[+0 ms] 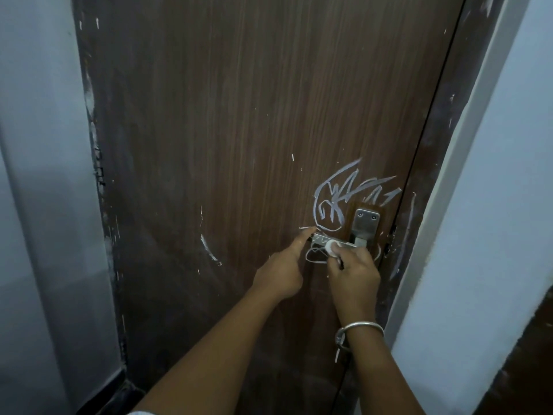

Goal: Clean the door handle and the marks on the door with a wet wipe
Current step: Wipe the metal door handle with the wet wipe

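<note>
A brown wooden door fills the view. White chalk-like scribbles sit above a metal lever handle, whose steel plate lies near the door's right edge. My right hand pinches a small white wet wipe and presses it on the handle's middle. My left hand points its index finger onto the handle's left end, with the other fingers curled. More white loops show under the handle, partly hidden by my hands.
A curved white mark and small scratches lie left of the handle. The door frame on the right bears a long white streak. Pale walls flank the door on both sides. A metal bangle circles my right wrist.
</note>
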Demonstrator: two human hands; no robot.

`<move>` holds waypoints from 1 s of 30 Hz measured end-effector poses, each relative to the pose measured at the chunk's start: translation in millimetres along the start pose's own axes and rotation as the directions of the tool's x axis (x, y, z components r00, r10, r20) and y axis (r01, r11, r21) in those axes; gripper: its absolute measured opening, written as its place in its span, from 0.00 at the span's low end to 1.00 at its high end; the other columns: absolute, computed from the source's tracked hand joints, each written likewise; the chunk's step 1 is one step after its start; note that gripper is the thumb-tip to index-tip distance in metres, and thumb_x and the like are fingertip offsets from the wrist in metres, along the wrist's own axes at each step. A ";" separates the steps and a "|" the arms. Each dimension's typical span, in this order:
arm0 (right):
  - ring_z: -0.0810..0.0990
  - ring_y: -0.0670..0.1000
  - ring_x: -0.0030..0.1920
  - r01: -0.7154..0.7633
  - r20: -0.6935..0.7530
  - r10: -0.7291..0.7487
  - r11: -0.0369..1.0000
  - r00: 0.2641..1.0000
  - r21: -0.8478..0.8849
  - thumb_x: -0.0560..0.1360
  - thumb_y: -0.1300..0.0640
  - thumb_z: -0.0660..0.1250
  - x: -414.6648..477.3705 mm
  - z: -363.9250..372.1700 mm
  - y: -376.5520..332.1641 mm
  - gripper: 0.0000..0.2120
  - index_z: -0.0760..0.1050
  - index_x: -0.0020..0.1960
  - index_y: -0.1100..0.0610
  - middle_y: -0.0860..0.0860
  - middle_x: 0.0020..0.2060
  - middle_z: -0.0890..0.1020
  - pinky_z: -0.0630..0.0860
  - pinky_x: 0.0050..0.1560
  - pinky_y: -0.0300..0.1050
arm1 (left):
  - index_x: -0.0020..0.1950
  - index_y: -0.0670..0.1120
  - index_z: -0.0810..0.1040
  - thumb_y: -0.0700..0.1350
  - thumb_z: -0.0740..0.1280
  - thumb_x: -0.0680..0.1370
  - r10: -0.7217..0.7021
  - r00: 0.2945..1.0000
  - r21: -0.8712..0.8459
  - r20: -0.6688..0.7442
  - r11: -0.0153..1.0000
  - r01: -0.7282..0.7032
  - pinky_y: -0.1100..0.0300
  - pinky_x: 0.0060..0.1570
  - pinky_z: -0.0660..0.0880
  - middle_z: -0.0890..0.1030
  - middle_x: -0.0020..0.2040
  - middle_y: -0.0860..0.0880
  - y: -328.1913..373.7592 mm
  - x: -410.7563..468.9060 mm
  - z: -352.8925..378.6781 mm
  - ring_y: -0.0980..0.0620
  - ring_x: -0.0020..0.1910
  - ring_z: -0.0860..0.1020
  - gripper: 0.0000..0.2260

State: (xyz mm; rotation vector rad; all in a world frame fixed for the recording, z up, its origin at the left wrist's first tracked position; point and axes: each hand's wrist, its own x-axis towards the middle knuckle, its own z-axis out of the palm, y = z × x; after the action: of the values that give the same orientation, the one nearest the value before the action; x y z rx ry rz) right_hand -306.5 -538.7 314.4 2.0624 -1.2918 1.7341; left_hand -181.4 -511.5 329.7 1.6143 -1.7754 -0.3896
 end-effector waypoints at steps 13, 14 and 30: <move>0.81 0.57 0.36 0.005 -0.092 -0.004 1.000 0.996 0.005 0.65 0.72 0.72 -3.1 3.9 -4.6 0.11 0.81 0.47 0.66 0.60 0.38 0.81 0.72 0.44 0.40 | 0.67 0.74 0.45 0.35 0.59 0.75 -0.015 1.000 -0.025 0.008 1.000 0.015 0.43 0.45 0.77 0.73 0.33 0.54 -0.7 1.6 -0.3 0.42 0.46 0.78 0.39; 0.80 0.56 0.36 0.001 -0.104 0.000 1.000 0.995 0.008 0.65 0.71 0.73 -1.5 3.9 -5.2 0.11 0.81 0.47 0.66 0.60 0.38 0.81 0.71 0.43 0.39 | 0.67 0.74 0.45 0.35 0.59 0.75 -0.012 1.000 -0.026 0.004 1.000 0.012 0.43 0.44 0.77 0.71 0.31 0.55 -1.1 1.7 0.3 0.42 0.45 0.78 0.39; 0.78 0.59 0.32 0.128 0.019 -0.127 0.987 0.992 -0.096 0.64 0.71 0.72 9.7 9.9 -9.2 0.09 0.81 0.44 0.66 0.60 0.34 0.79 0.78 0.34 0.48 | 0.67 0.74 0.51 0.34 0.59 0.73 0.016 1.000 -0.137 -0.016 0.990 -0.018 0.48 0.53 0.76 0.80 0.55 0.48 -8.4 9.5 3.0 0.47 0.54 0.77 0.39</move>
State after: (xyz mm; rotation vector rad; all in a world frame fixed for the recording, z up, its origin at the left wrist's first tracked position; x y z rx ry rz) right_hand -293.4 -543.9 323.2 2.0568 -1.1943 1.5754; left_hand -177.0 -522.7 325.0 1.5014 -1.7112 -0.4798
